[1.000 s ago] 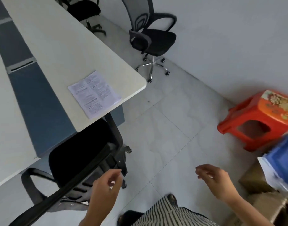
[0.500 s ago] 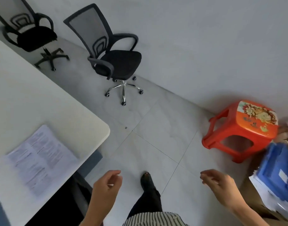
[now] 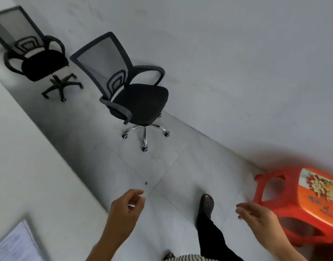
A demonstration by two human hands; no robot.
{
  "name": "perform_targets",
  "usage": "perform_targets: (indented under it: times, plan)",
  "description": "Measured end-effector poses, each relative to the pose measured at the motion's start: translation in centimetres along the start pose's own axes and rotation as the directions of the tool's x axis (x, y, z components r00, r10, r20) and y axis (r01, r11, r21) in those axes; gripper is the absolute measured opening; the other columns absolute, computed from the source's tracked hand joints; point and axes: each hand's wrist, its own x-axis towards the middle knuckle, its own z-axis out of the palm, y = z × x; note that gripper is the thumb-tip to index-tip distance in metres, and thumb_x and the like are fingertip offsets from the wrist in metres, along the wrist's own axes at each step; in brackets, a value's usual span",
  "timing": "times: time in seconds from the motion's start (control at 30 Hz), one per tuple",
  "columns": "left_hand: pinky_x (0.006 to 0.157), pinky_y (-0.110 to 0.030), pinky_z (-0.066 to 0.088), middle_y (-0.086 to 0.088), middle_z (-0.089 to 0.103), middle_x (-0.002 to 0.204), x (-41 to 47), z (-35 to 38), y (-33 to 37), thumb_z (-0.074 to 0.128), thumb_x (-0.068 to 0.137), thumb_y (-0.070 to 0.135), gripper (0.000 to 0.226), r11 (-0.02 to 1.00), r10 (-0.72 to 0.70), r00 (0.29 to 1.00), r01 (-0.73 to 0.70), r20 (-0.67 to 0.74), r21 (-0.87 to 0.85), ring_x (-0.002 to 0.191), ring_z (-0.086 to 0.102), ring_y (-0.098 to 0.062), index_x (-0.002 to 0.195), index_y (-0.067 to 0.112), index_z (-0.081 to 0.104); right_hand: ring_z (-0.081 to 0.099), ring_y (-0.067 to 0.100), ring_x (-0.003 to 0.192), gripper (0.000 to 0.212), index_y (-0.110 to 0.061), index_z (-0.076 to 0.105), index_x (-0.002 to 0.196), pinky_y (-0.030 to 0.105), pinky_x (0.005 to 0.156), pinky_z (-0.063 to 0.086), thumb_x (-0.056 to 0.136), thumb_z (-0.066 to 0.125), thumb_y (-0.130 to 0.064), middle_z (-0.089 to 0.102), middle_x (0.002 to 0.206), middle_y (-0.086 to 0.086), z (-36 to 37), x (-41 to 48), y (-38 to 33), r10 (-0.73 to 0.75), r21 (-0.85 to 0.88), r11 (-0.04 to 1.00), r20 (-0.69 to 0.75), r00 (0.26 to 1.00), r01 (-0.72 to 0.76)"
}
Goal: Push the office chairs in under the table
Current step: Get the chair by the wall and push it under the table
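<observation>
The left grip [image 3: 124,210] is hanging in the air with its fingers loosely curled and the thumb apart from them, holding nothing and touching nothing; it is hovering over the floor [image 3: 167,166] just beside the long edge of the white counter [image 3: 30,176]. The right grip [image 3: 256,217] is hanging the same way, fingers relaxed and slightly bent, empty, just in front of a red plastic stool [image 3: 303,213] that is standing by the wall [image 3: 237,72]; whether the fingers are brushing the stool cannot be told through the blur. Between the two grips a dark shoe [image 3: 206,202] is stepping forward on the tiles, with a black trouser leg and a striped hem [image 3: 188,258] below it. A printed sheet of paper [image 3: 15,243] is lying on the counter near its lower left corner of the view. The near office chair [image 3: 137,102], with mesh back, black seat and chrome star base, is standing upright on the floor well apart from the counter's edge and close to the wall, well ahead of both grips. The far office chair [image 3: 39,63], with a black base, is standing farther along the same edge, also out from under the counter, its backrest partly cut off by the top left of the view.
</observation>
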Motion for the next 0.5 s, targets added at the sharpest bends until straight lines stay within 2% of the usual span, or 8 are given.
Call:
perform_targets:
  times: [0.17, 0.23, 0.33, 0.43, 0.5]
  plan:
    - [0.070, -0.020, 0.055, 0.009, 0.071, 0.080, 8.6, 1.6, 2.1, 0.065, 0.086, 0.020, 0.015, 0.997, -0.077, 0.990, 0.076, -0.120, -0.014, 0.077, 0.066, -0.007, 0.092, 0.033, 0.065, 0.069, -0.003, 0.065, 0.017, -0.033, 0.069, 0.076, 0.015, 0.067, 0.049, 0.083, 0.071, -0.017, 0.072, 0.068, -0.021, -2.1, 13.4, -3.4, -0.052, -0.045, 0.997, 0.069, 0.996, 0.055]
    - [0.066, -0.016, 0.053, 0.008, 0.071, 0.078, 11.8, 1.9, 3.5, 0.066, 0.085, 0.019, 0.017, 0.995, -0.096, 0.982, 0.093, -0.161, -0.025, 0.077, 0.066, -0.006, 0.089, 0.036, 0.064, 0.068, -0.003, 0.065, 0.016, -0.032, 0.069, 0.076, 0.018, 0.067, 0.051, 0.083, 0.070, -0.017, 0.072, 0.067, -0.020, -3.0, 18.6, -6.1, -0.085, -0.041, 0.995, 0.102, 0.991, 0.089]
    - [0.064, -0.009, 0.051, 0.009, 0.072, 0.075, 15.6, 1.9, 5.4, 0.065, 0.085, 0.018, 0.015, 0.991, -0.129, 0.966, 0.116, -0.223, -0.071, 0.080, 0.065, -0.001, 0.091, 0.032, 0.066, 0.070, 0.001, 0.069, 0.012, -0.030, 0.069, 0.078, 0.032, 0.069, 0.054, 0.085, 0.068, -0.021, 0.074, 0.068, -0.016, -3.7, 25.5, -10.9, -0.148, -0.063, 0.985, 0.159, 0.976, 0.159]
    - [0.063, -0.006, 0.048, 0.022, 0.069, 0.084, 17.9, 1.6, 5.9, 0.064, 0.086, 0.016, 0.014, 0.974, -0.211, 0.938, 0.178, -0.276, -0.139, 0.080, 0.065, -0.002, 0.091, 0.029, 0.067, 0.070, 0.004, 0.071, 0.010, -0.030, 0.070, 0.078, 0.032, 0.069, 0.053, 0.085, 0.067, -0.024, 0.074, 0.069, -0.014, -2.9, 31.2, -15.7, -0.210, -0.079, 0.969, 0.244, 0.947, 0.235]
    - [0.063, -0.005, 0.048, 0.025, 0.069, 0.083, 19.2, 0.9, 5.1, 0.064, 0.086, 0.015, 0.016, 0.960, -0.264, 0.915, 0.219, -0.307, -0.172, 0.079, 0.065, -0.001, 0.091, 0.029, 0.067, 0.070, 0.004, 0.072, 0.008, -0.031, 0.070, 0.079, 0.029, 0.070, 0.053, 0.085, 0.067, -0.026, 0.074, 0.070, -0.014, -1.7, 34.2, -18.6, -0.235, -0.088, 0.958, 0.293, 0.927, 0.271]
